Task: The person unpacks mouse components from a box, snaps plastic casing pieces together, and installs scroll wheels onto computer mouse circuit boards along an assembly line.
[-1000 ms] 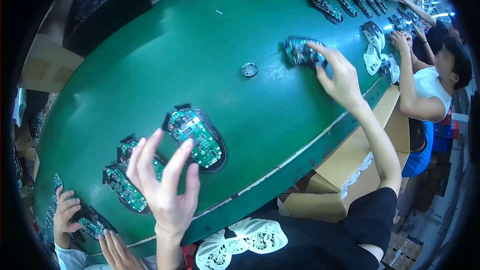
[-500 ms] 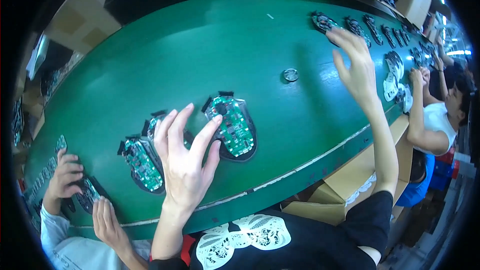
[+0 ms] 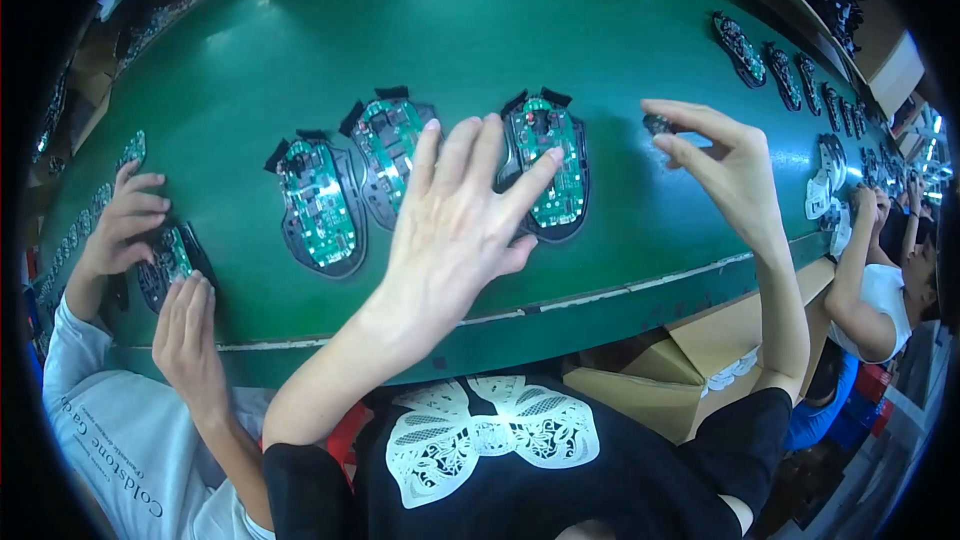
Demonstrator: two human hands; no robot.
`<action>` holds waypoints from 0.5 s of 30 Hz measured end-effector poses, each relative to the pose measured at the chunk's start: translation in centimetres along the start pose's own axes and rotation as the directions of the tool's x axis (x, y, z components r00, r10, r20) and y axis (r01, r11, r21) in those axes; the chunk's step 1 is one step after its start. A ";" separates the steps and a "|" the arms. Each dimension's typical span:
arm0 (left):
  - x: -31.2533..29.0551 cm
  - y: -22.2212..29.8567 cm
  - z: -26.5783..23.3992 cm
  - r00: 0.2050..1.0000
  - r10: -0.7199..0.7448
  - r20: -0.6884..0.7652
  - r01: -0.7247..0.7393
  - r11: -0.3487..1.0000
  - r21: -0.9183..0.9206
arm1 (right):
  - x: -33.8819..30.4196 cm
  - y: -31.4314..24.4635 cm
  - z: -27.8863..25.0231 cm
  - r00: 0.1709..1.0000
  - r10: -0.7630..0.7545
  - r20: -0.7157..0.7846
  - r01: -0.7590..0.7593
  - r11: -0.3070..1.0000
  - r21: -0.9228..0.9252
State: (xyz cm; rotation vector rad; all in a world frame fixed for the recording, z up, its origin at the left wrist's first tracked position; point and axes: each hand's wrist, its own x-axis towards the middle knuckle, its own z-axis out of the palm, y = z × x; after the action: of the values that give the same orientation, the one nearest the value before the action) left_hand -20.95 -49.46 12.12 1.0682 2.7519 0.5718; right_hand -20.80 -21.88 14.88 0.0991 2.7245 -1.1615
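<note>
My left hand (image 3: 455, 200) lies palm down with its fingers stretched out. It reaches across a middle circuit board in a black housing (image 3: 385, 135) and the board beside it on the right (image 3: 560, 180), where one fingertip seems to touch. Between thumb and fingertips, my right hand (image 3: 730, 165) pinches a small dark round part (image 3: 656, 124) above the tabletop. Left of my left hand sits another green board in a black housing (image 3: 320, 205), with black flaps at its top. My palm and fingers hide part of the middle board.
Close on my left, a co-worker's hands (image 3: 185, 325) handle another board (image 3: 170, 260) on the green table (image 3: 480, 20). More housings (image 3: 740, 45) line the far right. An open cardboard box (image 3: 660, 375) stands below the table edge; another person (image 3: 870, 300) works at the right.
The round part has left the table and is now in my right hand. The boards appear higher in view as the view shifted. My left hand has moved right, over the boards.
</note>
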 end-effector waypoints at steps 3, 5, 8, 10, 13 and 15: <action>-0.9 2.4 0.9 0.991 0.036 -0.125 -0.011 0.980 0.199 | -1.1 -2.5 2.0 0.993 -0.115 -0.001 0.110 0.953 0.281; -1.6 3.0 1.2 0.991 0.039 -0.129 -0.013 0.981 0.195 | -0.9 -2.9 3.0 0.910 -0.411 -0.046 0.409 0.911 -0.053; -1.8 3.6 1.3 0.991 0.028 -0.134 -0.003 0.983 0.183 | -0.6 -3.4 3.7 0.968 -0.251 -0.005 0.251 0.966 0.068; -2.0 3.7 1.3 0.991 0.042 -0.125 -0.019 0.983 0.181 | -0.2 -3.8 4.4 0.964 -0.265 -0.011 0.265 0.962 0.063; -1.8 3.5 0.5 0.995 -0.012 -0.099 0.023 0.994 0.106 | 0.0 -3.7 5.5 0.945 -0.316 -0.081 0.317 0.948 -0.001; -1.8 3.0 0.3 0.996 -0.073 -0.052 0.078 0.991 0.113 | 0.3 -3.8 5.8 0.939 -0.324 -0.116 0.320 0.946 -0.051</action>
State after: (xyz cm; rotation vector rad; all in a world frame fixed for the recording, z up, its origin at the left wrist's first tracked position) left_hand -17.67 -48.54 13.03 0.9801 2.8834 0.4391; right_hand -20.82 -28.68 13.53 -0.3023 2.9461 -1.2264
